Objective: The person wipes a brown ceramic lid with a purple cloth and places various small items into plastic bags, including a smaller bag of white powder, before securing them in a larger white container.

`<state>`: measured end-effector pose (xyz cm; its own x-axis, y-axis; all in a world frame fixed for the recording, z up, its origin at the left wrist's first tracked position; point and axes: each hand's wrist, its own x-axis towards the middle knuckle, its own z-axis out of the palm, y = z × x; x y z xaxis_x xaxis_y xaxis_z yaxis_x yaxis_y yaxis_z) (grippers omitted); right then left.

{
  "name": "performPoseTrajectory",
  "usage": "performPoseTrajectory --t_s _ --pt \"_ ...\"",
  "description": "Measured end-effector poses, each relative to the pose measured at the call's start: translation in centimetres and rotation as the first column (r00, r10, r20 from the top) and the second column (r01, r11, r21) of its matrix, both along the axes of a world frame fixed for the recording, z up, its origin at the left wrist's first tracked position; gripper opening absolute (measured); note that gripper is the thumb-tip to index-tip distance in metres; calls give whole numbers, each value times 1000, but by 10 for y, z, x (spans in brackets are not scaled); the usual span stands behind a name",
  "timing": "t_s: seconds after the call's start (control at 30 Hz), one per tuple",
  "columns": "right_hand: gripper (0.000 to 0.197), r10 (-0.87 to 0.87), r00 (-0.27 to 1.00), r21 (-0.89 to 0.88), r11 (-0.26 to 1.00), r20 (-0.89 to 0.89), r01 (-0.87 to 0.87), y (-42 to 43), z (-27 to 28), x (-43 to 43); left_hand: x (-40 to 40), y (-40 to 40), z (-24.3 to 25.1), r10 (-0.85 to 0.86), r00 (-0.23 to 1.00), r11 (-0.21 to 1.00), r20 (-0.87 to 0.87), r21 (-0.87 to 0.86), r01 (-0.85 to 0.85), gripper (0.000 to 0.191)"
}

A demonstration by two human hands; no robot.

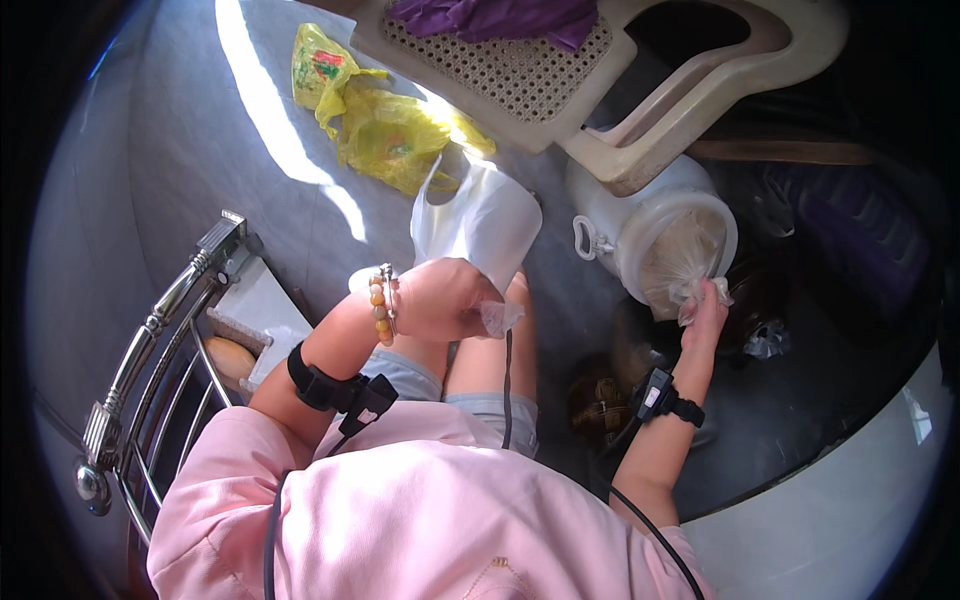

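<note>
My left hand (pixel 444 300) is closed in a fist above my knees, with a crumpled tip of translucent plastic (pixel 501 318) sticking out of it. Just beyond the fist is a white plastic piece (pixel 487 214) with a loop-like edge; whether the hand holds this too is hidden. To the right, my right hand (pixel 706 319) grips the gathered neck of a clear plastic bag (pixel 679 251). Most of that bag sits inside the mouth of a white plastic barrel (pixel 656 210), and something brownish shows through it. The barrel has a white clasp (pixel 591 238) at its side.
Yellow plastic bags (pixel 390 135) lie on the grey floor (pixel 187 150). A beige plastic chair (pixel 517 90) with purple cloth (pixel 502 19) overhangs the barrel. A chrome metal rack (pixel 169 300) stands left. Dark jars (pixel 600 397) sit under the glass-like tabletop (pixel 780 435) at right. Cables run from both wrist devices.
</note>
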<state>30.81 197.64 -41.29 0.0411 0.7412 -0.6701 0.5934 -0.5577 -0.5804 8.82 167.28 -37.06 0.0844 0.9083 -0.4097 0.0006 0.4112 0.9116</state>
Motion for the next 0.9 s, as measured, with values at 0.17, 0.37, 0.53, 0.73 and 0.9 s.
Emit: performPoseTrajectory --t_s 0.17,0.37,0.53,0.73,0.9 --pt "18 -18 1000 37 999 23 17 1 -2 -3 4 5 -8 98 995 993 31 57 -100 7" --pt "35 218 964 78 970 149 -231 0 6 -2 4 21 1 20 998 997 52 77 -24 5" --pt "51 405 887 42 905 222 -423 9 5 1 11 34 2 -34 997 995 68 96 27 5" --pt "67 569 624 566 307 535 -765 -54 49 -21 25 47 12 -141 981 988 136 76 131 12" --pt "43 745 354 31 448 -565 -894 -135 72 -8 33 54 13 -194 971 980 141 73 186 14"
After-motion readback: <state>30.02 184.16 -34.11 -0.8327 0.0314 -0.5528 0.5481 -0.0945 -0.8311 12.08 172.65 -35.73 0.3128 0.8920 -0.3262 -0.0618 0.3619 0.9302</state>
